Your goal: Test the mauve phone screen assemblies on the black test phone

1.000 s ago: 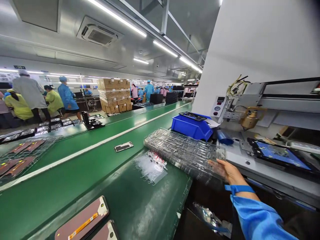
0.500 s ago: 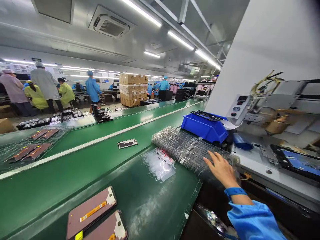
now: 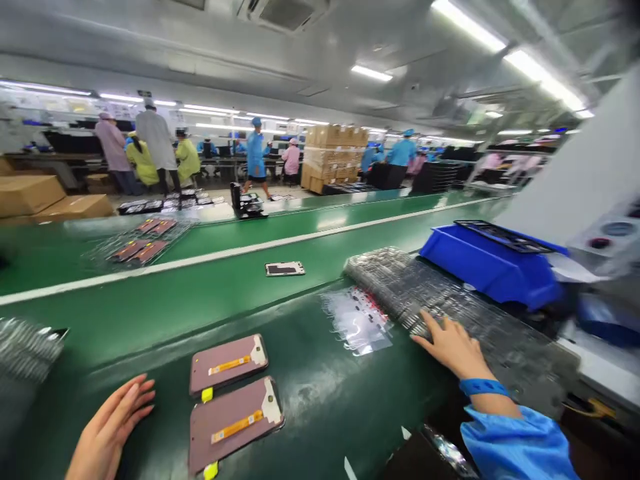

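My right hand (image 3: 453, 347), under a blue wristband and sleeve, has its fingers spread at the near edge of a stack of clear plastic trays (image 3: 400, 280); whether it touches them I cannot tell. At the lower left, my left hand (image 3: 114, 423) is empty, fingers stretched out over the green mat. To its right lie two phone screen panels (image 3: 235, 427), brown backs up, each with an orange flex cable and a yellow tab. A pile of clear film pieces (image 3: 357, 320) with red and black marks sits beside the trays.
A phone frame (image 3: 285, 269) lies on the green conveyor belt (image 3: 225, 283). Beyond its white line, a clear tray (image 3: 140, 243) carries several brown panels. A blue bin (image 3: 490, 267) stands behind the tray stack. More trays (image 3: 25, 353) are at the left edge. Several people work farther back.
The view has turned left, and my left hand has come into sight at the lower left. My right hand remains at the tray stack, fingers still spread.
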Available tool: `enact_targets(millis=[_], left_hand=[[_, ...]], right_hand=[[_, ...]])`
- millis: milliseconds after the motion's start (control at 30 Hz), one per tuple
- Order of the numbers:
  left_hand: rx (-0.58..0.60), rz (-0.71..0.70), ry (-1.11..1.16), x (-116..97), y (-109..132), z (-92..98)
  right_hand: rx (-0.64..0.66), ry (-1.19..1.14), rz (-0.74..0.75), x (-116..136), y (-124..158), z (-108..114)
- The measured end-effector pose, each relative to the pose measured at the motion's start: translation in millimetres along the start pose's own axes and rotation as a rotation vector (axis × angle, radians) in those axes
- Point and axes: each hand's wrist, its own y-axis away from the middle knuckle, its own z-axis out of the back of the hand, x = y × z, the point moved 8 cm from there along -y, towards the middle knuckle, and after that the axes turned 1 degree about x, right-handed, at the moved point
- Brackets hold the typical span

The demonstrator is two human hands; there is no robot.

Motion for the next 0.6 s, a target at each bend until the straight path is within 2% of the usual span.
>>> enact_targets(millis=[33,100,167,267,367,467,533,600], left_hand=[[0.021,0.012,0.028,0.5,2.9,-2.7],[0.035,0.0,0.021,-1.0,7.7,-5.0],[0.041,-0.023,-0.015,-2.5,11.0,-5.8],[0.046,-0.052,-0.066,-1.4,13.8,-7.2],[0.018,-0.079,-0.093,3.3,16.9,-9.1],[-0.016,-0.128,-0.148,1.9,28.2,-9.8],[-0.063,-0.175,-0.216,-9.8,46.1,-4.3],[-0.108,-0.225,-0.289,-31.9,74.9,5.6]], right_hand=[[-0.021,0.004,0.028,15.7,1.0,6.2],[-0.07,-0.059,0.21,69.5,7.4,21.6],[-0.109,-0.245,0.573,148.5,32.6,44.0],[-0.083,-0.452,1.087,262.6,106.2,80.0],[-0.051,-0.514,1.441,341.5,187.7,102.5],[-0.145,-0.597,1.678,376.1,243.1,109.2],[-0.249,-0.698,1.76,382.0,256.2,104.6],[-0.321,-0.821,1.802,382.5,255.1,94.5]])
